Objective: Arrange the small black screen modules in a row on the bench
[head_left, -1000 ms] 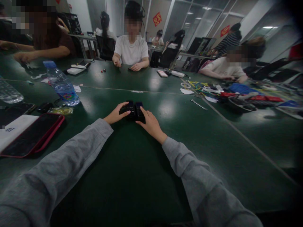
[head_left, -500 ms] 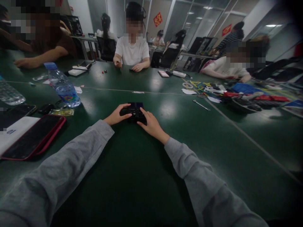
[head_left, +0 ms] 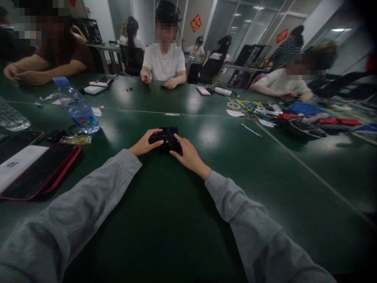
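A small black boxy device (head_left: 169, 135) with a dark glossy top rests on the green table (head_left: 159, 220), in the middle of the head view. My left hand (head_left: 146, 142) grips its left side, thumb on the near edge and fingers over the far one. From the right, my right hand (head_left: 189, 155) holds the device too, with a fingertip on its top and the thumb at its near side. The device is too dark to tell its exact kind.
To the left stand a water bottle (head_left: 78, 106), a red-cased phone (head_left: 41, 171) and a white box (head_left: 17, 165). A wrench (head_left: 251, 130) lies to the right, before a heap of cables and tools (head_left: 294, 114). Across the table sits a person in white (head_left: 163, 63).
My hands and the black device stay almost still. At the far left, a co-worker in brown has drawn both hands together on the table.
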A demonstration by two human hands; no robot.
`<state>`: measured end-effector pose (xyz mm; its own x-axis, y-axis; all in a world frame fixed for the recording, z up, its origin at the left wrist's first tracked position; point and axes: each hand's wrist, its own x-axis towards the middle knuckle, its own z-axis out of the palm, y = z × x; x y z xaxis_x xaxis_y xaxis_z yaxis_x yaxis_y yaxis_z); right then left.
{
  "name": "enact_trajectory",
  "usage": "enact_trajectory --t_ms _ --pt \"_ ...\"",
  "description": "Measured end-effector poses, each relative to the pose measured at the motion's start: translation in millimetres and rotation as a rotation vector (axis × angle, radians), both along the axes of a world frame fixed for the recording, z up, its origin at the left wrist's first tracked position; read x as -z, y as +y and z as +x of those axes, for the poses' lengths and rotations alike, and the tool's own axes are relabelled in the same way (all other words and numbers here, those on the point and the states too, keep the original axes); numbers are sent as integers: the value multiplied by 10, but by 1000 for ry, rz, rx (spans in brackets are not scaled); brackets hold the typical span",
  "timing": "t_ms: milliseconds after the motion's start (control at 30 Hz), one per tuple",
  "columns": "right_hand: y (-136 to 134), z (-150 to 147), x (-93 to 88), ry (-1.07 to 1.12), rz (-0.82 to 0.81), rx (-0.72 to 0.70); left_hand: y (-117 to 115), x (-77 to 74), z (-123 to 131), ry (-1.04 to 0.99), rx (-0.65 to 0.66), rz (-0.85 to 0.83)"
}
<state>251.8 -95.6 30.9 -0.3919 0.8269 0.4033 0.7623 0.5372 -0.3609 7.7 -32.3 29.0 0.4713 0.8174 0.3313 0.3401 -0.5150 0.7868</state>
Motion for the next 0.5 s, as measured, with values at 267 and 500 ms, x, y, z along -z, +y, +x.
enact_trajectory --t_ms 267,500 --pt "-20 -17 -10 5 -5 15 -8 -2 10 -27 -12 -15" --pt "-33 -28 -27 8 7 15 10 25 0 -36 -2 -21"
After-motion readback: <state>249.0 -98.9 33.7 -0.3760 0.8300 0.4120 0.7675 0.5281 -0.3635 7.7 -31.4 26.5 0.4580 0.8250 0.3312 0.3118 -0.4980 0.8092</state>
